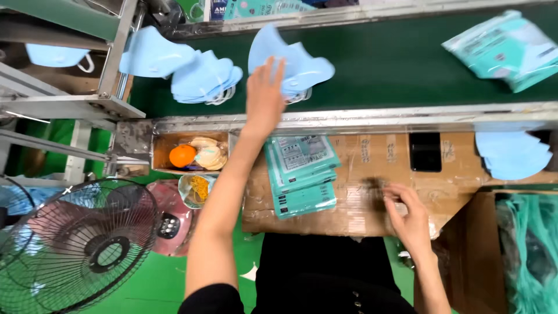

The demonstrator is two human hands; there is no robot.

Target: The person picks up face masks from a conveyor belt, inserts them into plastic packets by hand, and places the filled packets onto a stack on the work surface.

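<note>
Masks (293,67) in pale blue lay in a loose pile on the green conveyor belt (395,64), near its front rail, and the left hand (264,96) was stretched out over them with its fingers spread and resting on the pile, not closed around any mask. A second heap of blue masks (197,75) sat further toward the belt's left end, untouched. At the belt's far right edge lay sealed teal packets (505,49), which suggested some packing was already done. The right hand (407,212) hovered low over the cardboard worktop (372,174) near its front edge; it was blurred, so I could not tell whether its grip held anything. A stack of flat teal pouches (302,174) lay on the worktop's left part, just below the belt rail, apparently unfilled. More blue masks (511,154) rested at the worktop's right edge beside a dark phone (425,151). Judging by the two piles on the belt and the pouch stack, much of the work remained. A fan (75,244) stood at lower left.
</note>
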